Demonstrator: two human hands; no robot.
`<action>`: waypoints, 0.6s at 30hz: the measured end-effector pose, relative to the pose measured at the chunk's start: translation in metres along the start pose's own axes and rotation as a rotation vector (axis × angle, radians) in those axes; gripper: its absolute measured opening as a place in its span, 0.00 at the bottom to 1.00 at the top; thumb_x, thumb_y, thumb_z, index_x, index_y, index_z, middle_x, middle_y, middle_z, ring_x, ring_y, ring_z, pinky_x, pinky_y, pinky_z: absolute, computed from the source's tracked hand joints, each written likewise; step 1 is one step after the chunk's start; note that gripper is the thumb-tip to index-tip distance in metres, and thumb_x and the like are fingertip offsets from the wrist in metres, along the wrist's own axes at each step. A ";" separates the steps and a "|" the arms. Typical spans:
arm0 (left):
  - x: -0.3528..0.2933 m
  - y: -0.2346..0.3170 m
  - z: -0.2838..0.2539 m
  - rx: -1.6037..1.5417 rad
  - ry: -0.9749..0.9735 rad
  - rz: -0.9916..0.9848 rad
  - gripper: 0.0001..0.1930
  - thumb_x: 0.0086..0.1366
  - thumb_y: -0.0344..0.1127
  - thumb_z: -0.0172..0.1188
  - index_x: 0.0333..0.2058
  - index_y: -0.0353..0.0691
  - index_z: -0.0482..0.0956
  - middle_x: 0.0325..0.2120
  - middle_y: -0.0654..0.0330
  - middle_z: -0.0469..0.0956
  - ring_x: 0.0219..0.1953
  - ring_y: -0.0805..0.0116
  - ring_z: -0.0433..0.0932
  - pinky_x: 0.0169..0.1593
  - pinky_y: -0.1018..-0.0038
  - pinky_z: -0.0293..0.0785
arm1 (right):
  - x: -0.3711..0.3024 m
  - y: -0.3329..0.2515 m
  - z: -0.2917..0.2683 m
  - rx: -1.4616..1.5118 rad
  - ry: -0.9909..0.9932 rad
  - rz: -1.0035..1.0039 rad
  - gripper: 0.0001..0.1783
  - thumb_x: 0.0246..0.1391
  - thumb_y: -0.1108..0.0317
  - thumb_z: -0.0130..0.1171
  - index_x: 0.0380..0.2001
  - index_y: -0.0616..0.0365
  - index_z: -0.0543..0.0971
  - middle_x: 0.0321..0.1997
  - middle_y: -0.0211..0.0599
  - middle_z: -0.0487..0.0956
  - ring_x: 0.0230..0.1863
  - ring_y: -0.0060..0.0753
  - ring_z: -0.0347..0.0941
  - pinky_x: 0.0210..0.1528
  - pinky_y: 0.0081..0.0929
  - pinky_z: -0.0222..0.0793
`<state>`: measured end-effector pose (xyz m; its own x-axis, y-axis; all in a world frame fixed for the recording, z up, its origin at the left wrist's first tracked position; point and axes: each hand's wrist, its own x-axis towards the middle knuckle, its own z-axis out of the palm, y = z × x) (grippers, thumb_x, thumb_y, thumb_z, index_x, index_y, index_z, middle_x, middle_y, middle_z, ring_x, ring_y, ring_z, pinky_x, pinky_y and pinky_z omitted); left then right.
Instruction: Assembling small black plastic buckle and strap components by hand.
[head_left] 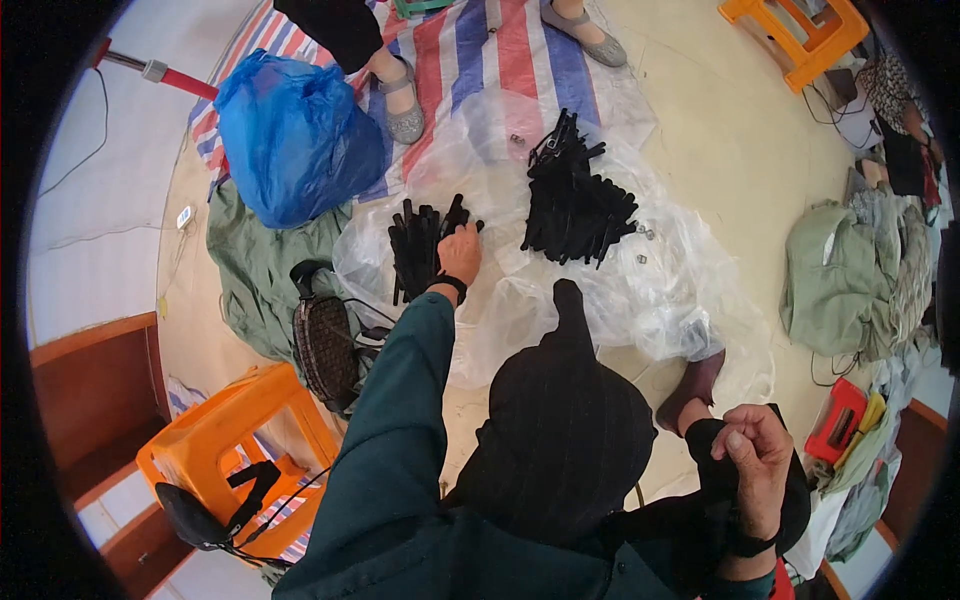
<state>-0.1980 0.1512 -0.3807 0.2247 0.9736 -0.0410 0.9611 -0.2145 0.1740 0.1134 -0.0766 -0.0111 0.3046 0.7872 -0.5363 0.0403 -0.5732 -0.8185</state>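
Clear plastic sheet [600, 300] spread ahead of both hands; bigger pile of black strips [575, 205] just right of left hand [460, 250], long axes running away. Left hand closed on smaller black bundle [415, 250]; right hand [755, 455], well back, fisted around black fabric [705, 445].

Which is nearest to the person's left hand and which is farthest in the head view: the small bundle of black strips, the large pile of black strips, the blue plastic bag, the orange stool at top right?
From the left hand:
1. Small bundle of black strips, touching the hand, just to its left.
2. Large pile of black strips, to the right, on the clear plastic sheet.
3. Blue plastic bag, up and to the left.
4. Orange stool, far off at top right.
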 end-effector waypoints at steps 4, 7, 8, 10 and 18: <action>0.006 -0.001 -0.012 -0.057 0.011 -0.028 0.05 0.52 0.31 0.53 0.29 0.39 0.73 0.25 0.53 0.74 0.27 0.51 0.76 0.29 0.61 0.73 | -0.001 -0.004 0.001 0.018 0.004 -0.012 0.10 0.51 0.73 0.54 0.36 0.66 0.72 0.24 0.32 0.74 0.26 0.19 0.69 0.32 0.17 0.65; 0.008 -0.008 -0.033 -0.188 0.122 -0.119 0.07 0.52 0.34 0.54 0.30 0.42 0.76 0.28 0.51 0.74 0.33 0.52 0.74 0.35 0.60 0.71 | -0.003 -0.007 0.003 0.056 -0.018 -0.046 0.09 0.52 0.73 0.53 0.36 0.65 0.72 0.24 0.31 0.74 0.27 0.19 0.69 0.32 0.17 0.65; 0.009 -0.011 -0.041 -0.182 0.131 -0.114 0.07 0.52 0.34 0.54 0.30 0.42 0.76 0.28 0.51 0.74 0.33 0.52 0.74 0.35 0.60 0.71 | -0.003 -0.008 0.003 0.064 -0.018 -0.056 0.09 0.52 0.73 0.53 0.36 0.65 0.72 0.24 0.31 0.74 0.27 0.19 0.69 0.32 0.17 0.65; 0.013 -0.008 -0.061 -0.447 0.236 0.001 0.06 0.52 0.34 0.55 0.28 0.40 0.74 0.29 0.51 0.75 0.31 0.50 0.73 0.35 0.62 0.69 | -0.006 -0.007 0.000 0.012 -0.064 -0.086 0.08 0.52 0.73 0.53 0.36 0.65 0.72 0.25 0.30 0.74 0.26 0.18 0.69 0.31 0.16 0.65; -0.009 -0.007 -0.174 -1.425 -0.174 -0.337 0.05 0.62 0.32 0.50 0.32 0.37 0.70 0.20 0.61 0.75 0.21 0.74 0.73 0.24 0.78 0.68 | -0.009 0.000 0.008 0.116 -0.142 -0.103 0.08 0.53 0.74 0.51 0.37 0.63 0.72 0.22 0.29 0.73 0.24 0.16 0.67 0.27 0.14 0.63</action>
<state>-0.2345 0.1573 -0.2101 0.1423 0.9172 -0.3721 0.0279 0.3720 0.9278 0.1033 -0.0823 -0.0081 0.1670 0.8690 -0.4657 -0.0482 -0.4646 -0.8842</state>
